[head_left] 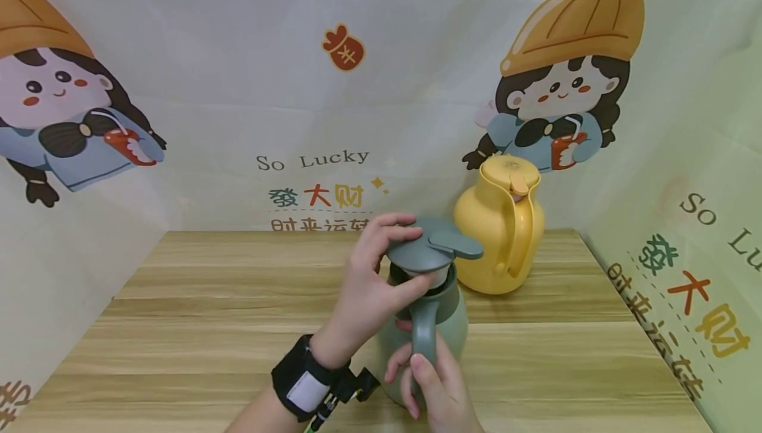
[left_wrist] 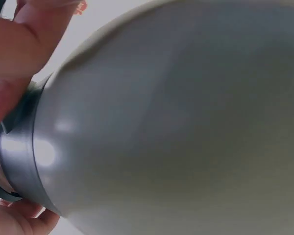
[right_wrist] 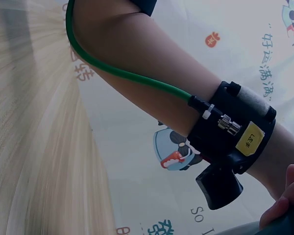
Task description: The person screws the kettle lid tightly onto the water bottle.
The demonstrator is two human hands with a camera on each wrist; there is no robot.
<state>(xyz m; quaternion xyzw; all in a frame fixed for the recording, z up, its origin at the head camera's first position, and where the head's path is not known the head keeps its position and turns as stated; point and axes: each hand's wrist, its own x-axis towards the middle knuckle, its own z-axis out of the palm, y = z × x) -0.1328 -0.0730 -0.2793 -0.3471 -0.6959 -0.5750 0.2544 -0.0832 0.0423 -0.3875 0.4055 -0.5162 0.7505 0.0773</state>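
A pale green vacuum jug with a darker green neck stands on the table, its handle turned toward me. My left hand grips the grey-green lid, fingers over the top and thumb beneath the rim. The lid sits tilted and raised at the mouth, showing its whitish underside. Lower down, my right hand holds the jug's handle, thumb against it. The jug's rounded body fills most of the left wrist view. In the right wrist view, fingers show at the lower right corner.
Behind and to the right of the green jug stands a yellow jug, lid on and handle facing forward. Both stand on a wood-grain table. Printed cloth walls enclose the back and sides. A black strap circles the left wrist.
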